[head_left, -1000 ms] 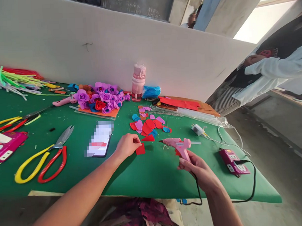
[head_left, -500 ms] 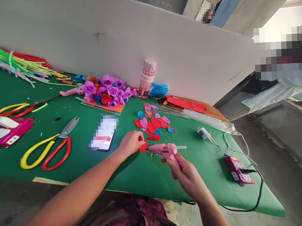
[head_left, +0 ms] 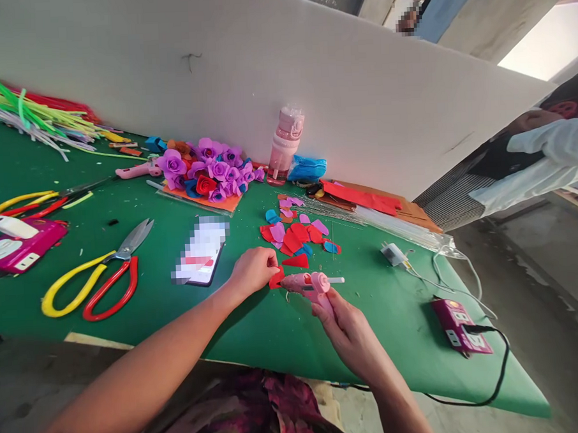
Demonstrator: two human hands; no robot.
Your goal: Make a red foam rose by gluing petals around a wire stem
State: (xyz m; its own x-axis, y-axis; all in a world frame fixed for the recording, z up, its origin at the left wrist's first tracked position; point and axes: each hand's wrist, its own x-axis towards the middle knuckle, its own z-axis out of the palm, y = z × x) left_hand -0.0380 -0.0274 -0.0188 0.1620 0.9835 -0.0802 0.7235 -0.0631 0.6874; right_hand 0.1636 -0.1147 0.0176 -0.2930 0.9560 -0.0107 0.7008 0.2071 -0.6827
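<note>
Pinched in my left hand (head_left: 253, 269) is a small red petal (head_left: 275, 279), held just above the green table (head_left: 255, 326). My right hand (head_left: 344, 319) is wrapped round the handle of a pink hot glue gun (head_left: 308, 284), a clear glue stick jutting from its back. The gun's nozzle points left and meets the red petal or lies right against it; the exact contact is too small to tell. Just beyond the nozzle lies another red piece (head_left: 295, 261). Loose red, purple and blue petals (head_left: 292, 237) are scattered behind it.
Left of my hands lie a phone (head_left: 202, 252) and large scissors (head_left: 122, 252). Fabric-like roses (head_left: 215, 168), a pink bottle (head_left: 286, 146) and thin wires line the back. A magenta power strip (head_left: 461, 327) with a black cord sits at right, near a white charger (head_left: 395, 254).
The glue gun has shifted slightly left over the petal, and its glue stick juts out less. My left hand keeps its pinch. The view has turned slightly.
</note>
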